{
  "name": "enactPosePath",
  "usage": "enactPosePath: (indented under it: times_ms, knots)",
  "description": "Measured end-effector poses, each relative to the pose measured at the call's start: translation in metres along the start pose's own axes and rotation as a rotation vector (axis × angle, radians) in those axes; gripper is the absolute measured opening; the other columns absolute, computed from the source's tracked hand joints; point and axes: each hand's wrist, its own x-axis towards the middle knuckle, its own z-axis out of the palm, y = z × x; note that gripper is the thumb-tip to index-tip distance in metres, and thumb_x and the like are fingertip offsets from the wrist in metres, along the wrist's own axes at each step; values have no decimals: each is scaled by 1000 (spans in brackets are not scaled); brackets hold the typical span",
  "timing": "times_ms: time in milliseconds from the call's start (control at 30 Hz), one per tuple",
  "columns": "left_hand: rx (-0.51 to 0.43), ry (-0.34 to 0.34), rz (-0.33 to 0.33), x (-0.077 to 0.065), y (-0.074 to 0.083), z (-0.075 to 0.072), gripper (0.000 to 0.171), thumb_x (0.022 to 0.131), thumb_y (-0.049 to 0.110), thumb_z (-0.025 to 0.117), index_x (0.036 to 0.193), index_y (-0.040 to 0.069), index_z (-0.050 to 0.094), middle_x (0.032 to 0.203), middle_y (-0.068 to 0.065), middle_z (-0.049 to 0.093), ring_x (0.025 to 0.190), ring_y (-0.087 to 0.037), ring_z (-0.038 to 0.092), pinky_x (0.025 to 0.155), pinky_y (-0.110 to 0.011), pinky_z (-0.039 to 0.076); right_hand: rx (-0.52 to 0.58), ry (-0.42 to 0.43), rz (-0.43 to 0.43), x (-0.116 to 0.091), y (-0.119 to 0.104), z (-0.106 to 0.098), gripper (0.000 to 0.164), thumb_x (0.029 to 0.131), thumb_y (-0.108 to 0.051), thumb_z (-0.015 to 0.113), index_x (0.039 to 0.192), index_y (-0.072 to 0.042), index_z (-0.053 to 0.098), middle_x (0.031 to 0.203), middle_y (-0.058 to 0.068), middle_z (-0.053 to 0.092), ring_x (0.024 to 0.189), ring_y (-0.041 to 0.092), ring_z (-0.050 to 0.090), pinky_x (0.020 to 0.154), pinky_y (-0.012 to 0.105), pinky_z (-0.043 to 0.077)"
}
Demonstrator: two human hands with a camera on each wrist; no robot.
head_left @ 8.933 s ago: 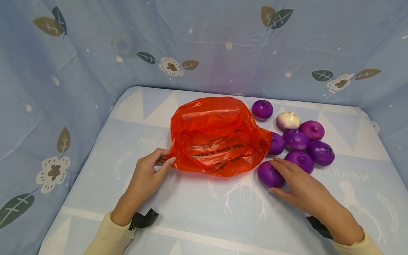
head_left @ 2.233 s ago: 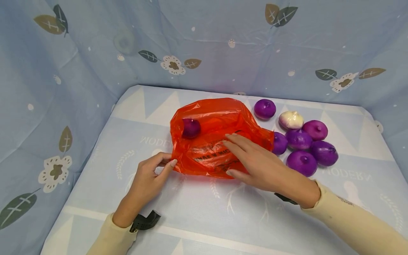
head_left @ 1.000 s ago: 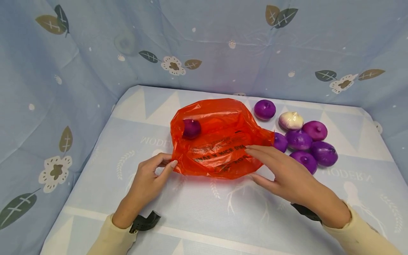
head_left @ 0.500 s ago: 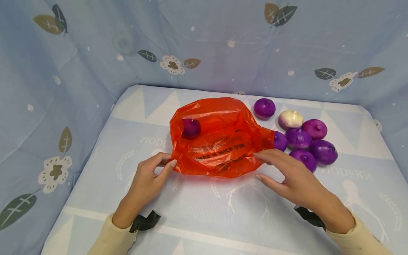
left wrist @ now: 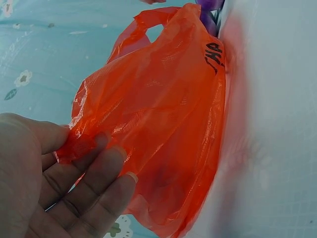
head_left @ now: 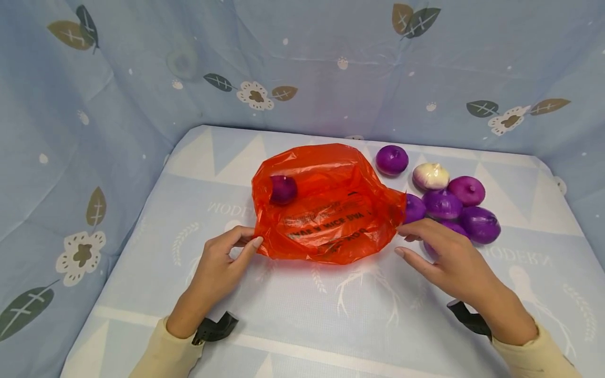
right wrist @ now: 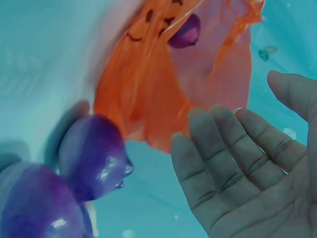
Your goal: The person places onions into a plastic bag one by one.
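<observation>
A red plastic bag (head_left: 331,157) lies on the table with its mouth towards me, black print showing inside. My left hand (head_left: 219,265) pinches the bag's left front edge between thumb and fingers; the left wrist view shows the film (left wrist: 148,109) caught there. Inside the bag, at the left, rests a purple onion (head_left: 284,190). My right hand (head_left: 449,257) holds nothing, its fingers loosely extended beside the bag's right edge. It partly covers the front onion (head_left: 455,227) of the group. In the right wrist view, purple onions (right wrist: 94,153) sit left of the fingers.
Several more onions lie right of the bag, including a pale one (head_left: 431,176) and a purple one (head_left: 480,225). Another onion (head_left: 392,160) stands apart behind the bag's right corner. A patterned blue curtain (head_left: 312,68) hangs behind the table.
The onion my right hand was touching at the front right is now inside the bag. My right hand has drawn back rightward out of the bag. The left hand keeps its pinch.
</observation>
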Motion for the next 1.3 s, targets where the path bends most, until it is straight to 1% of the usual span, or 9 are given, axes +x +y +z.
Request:
enactPosePath:
  times_ms: [167, 233, 300, 400, 433, 733, 933, 1200, 1300]
  knots:
    - [0, -3, 3, 0, 0, 0, 22, 91, -4, 77, 109, 8, 73, 97, 7, 74, 85, -13, 71, 85, -17, 56, -37, 22, 44, -2, 8, -1, 45, 77, -8, 90, 119, -11, 74, 114, 0, 74, 106, 20, 68, 101, 3, 35]
    - [1, -4, 0, 0, -1, 0, 22, 91, -4, 77, 109, 8, 73, 97, 7, 74, 86, -13, 71, 85, -16, 56, -70, 24, 80, -4, 11, -1, 47, 78, -11, 90, 122, -11, 73, 117, 4, 73, 110, 25, 67, 105, 16, 45]
    - [3, -6, -5, 0, -1, 0, 22, 91, -4, 78, 109, 8, 73, 96, 7, 74, 85, -13, 71, 85, -16, 56, -100, 14, 122, -5, 14, -2, 50, 79, -14, 90, 125, -8, 71, 121, 11, 71, 116, 32, 64, 105, 36, 52]
    - [5, -12, -12, -1, -1, 0, 22, 91, -4, 78, 109, 8, 73, 96, 7, 74, 86, -13, 71, 85, -16, 56, -133, -25, 188, -7, 18, -2, 55, 81, -18, 90, 130, -4, 68, 129, 17, 67, 124, 38, 58, 97, 63, 50]
    - [6, -14, -14, -1, -1, 0, 21, 91, -3, 78, 109, 8, 72, 96, 7, 74, 86, -13, 71, 85, -16, 56, -139, -39, 206, -7, 19, -1, 57, 82, -19, 90, 131, -3, 67, 131, 19, 66, 126, 40, 57, 97, 65, 49]
    - [3, -23, -25, -1, 1, 0, 21, 92, -2, 77, 109, 9, 73, 97, 8, 75, 87, -13, 71, 83, -17, 56, -188, -66, 276, -7, 32, -2, 65, 82, -20, 89, 136, 2, 61, 138, 24, 58, 130, 47, 48, 102, 70, 44]
    - [-3, -17, -11, 1, 1, 0, 21, 92, -3, 76, 109, 10, 73, 97, 6, 75, 87, -13, 71, 83, -17, 56, -193, -73, 310, -7, 44, 0, 71, 83, -22, 89, 141, 4, 56, 145, 27, 52, 135, 50, 42, 110, 70, 36]
    - [1, -18, -15, 0, 0, 0, 21, 92, -2, 77, 109, 10, 73, 97, 8, 75, 87, -13, 71, 83, -17, 56, -204, -91, 346, -12, 50, 0, 69, 84, -23, 87, 140, 4, 57, 147, 28, 50, 137, 51, 40, 112, 70, 34]
    - [-1, -18, -11, 0, 0, 0, 21, 92, -3, 77, 109, 10, 73, 97, 7, 75, 87, -13, 71, 84, -17, 56, -212, -95, 365, -14, 51, -2, 66, 85, -23, 86, 138, 4, 58, 145, 29, 51, 135, 51, 41, 109, 71, 36]
